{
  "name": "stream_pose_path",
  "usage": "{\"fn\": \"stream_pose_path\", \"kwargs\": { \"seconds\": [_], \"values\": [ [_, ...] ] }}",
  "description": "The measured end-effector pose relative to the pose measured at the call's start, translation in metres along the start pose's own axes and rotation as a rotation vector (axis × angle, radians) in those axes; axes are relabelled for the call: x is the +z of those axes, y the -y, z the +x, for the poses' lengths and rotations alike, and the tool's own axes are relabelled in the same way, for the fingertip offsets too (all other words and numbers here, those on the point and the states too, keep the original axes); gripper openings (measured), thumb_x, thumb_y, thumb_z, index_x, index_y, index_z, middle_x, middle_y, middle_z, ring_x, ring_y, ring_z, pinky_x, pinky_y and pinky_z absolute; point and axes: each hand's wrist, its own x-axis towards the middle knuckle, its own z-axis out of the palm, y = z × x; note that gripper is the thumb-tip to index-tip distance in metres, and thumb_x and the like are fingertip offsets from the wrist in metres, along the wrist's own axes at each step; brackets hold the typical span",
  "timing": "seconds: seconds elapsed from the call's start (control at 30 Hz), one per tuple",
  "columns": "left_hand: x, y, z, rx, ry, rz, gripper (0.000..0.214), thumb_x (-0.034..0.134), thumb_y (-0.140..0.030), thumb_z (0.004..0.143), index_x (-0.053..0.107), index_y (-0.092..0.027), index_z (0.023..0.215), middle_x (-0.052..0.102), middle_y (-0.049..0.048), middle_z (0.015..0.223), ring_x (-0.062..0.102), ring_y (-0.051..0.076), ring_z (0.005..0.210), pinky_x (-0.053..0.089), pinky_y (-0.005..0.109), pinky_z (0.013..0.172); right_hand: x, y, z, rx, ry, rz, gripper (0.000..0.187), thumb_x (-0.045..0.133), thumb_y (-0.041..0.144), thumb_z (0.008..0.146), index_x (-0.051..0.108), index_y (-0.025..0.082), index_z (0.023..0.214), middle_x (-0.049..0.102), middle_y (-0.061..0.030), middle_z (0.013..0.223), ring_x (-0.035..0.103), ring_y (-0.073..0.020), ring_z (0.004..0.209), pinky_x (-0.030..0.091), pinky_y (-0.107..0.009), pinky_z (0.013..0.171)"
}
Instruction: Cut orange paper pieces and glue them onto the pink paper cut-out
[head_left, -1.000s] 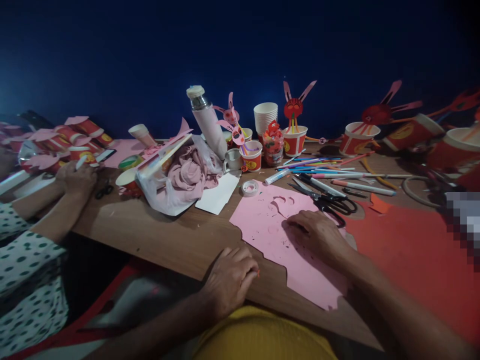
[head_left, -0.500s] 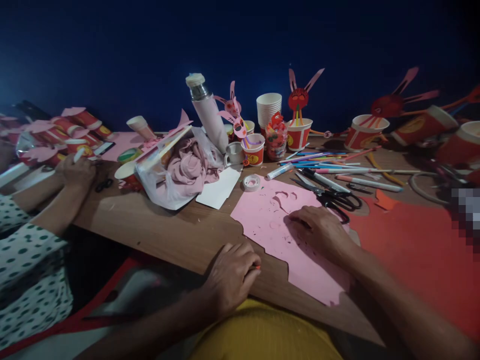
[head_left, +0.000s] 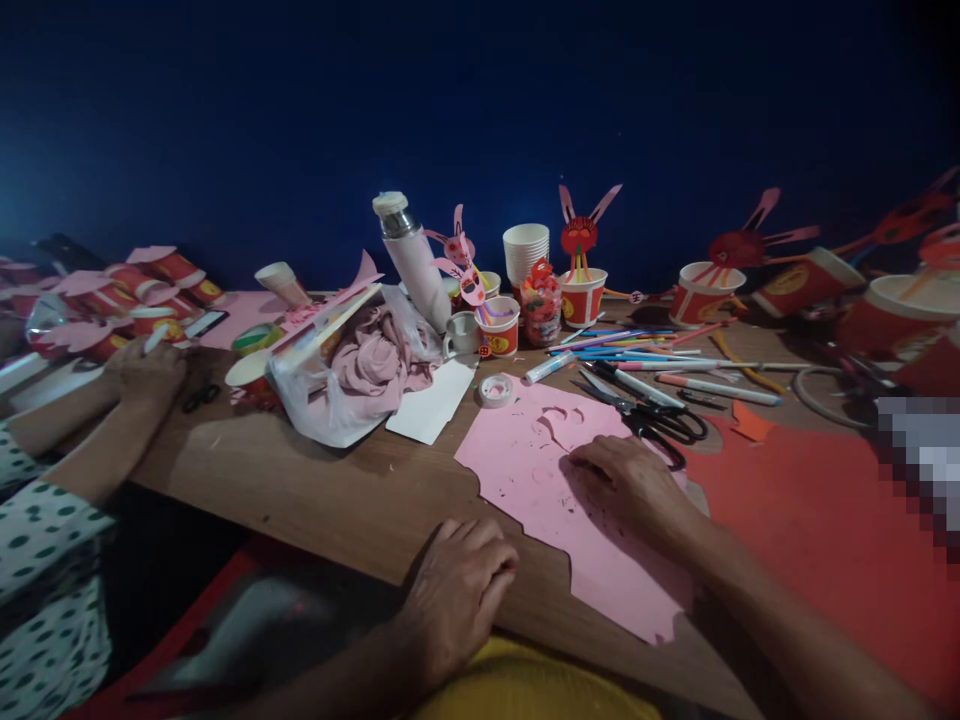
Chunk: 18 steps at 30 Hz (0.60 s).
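My right hand (head_left: 630, 480) lies palm down on a pink paper sheet (head_left: 555, 510) with cut-out holes, its fingers curled toward the sheet's middle. What is under the fingertips is hidden. My left hand (head_left: 459, 585) rests at the near edge of the wooden table (head_left: 315, 480), fingers curled in; nothing shows in it now. Black-handled scissors (head_left: 660, 420) lie just beyond my right hand. A roll of tape (head_left: 495, 390) sits at the pink sheet's far corner.
Markers (head_left: 637, 350), red paper cups with rabbit cut-outs (head_left: 581, 270), a stack of white cups (head_left: 525, 250), a flask (head_left: 412, 255) and a plastic bag with pink cloth (head_left: 360, 360) crowd the table. Red paper (head_left: 810, 520) lies right. Another person's hands (head_left: 146, 370) work at far left.
The view has dipped slightly. My left hand has curled further at the table edge, and the small orange bit seen by its fingers earlier no longer shows. My right hand stays on the pink sheet.
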Motion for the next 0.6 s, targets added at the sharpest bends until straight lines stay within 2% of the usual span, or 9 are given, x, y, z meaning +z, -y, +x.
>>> {"fn": "stream_pose_path", "kwargs": {
  "seconds": [0.27, 0.43, 0.6],
  "values": [
    [0.006, 0.002, -0.004, 0.040, -0.027, 0.077, 0.016, 0.039, -0.010, 0.083, 0.051, -0.017, 0.077, 0.055, 0.0030, 0.080, 0.047, 0.017, 0.074, 0.031, 0.033, 0.070, -0.001, 0.001, 0.000, -0.006, -0.009, -0.014, 0.023, 0.045, 0.016, 0.082, 0.067, 0.019, 0.082, 0.065, -0.0037, 0.073, 0.057, -0.0162, 0.068, 0.034, -0.026, 0.062],
    [0.005, 0.010, -0.004, 0.070, -0.070, 0.006, 0.023, 0.032, -0.009, 0.085, 0.054, -0.016, 0.086, 0.057, 0.0048, 0.083, 0.049, 0.017, 0.076, 0.033, 0.032, 0.070, -0.001, 0.002, 0.000, -0.004, 0.006, -0.008, 0.022, 0.046, 0.018, 0.082, 0.068, 0.019, 0.083, 0.066, -0.0041, 0.075, 0.057, -0.0166, 0.069, 0.034, -0.026, 0.062],
    [0.001, 0.011, -0.004, 0.051, -0.087, -0.038, 0.021, 0.037, -0.010, 0.084, 0.056, -0.017, 0.090, 0.058, 0.0036, 0.085, 0.049, 0.017, 0.078, 0.034, 0.031, 0.071, -0.001, 0.001, 0.001, -0.003, 0.021, 0.020, 0.021, 0.046, 0.016, 0.082, 0.067, 0.019, 0.085, 0.067, -0.0047, 0.081, 0.058, -0.0175, 0.075, 0.035, -0.027, 0.065]
  ]
}}
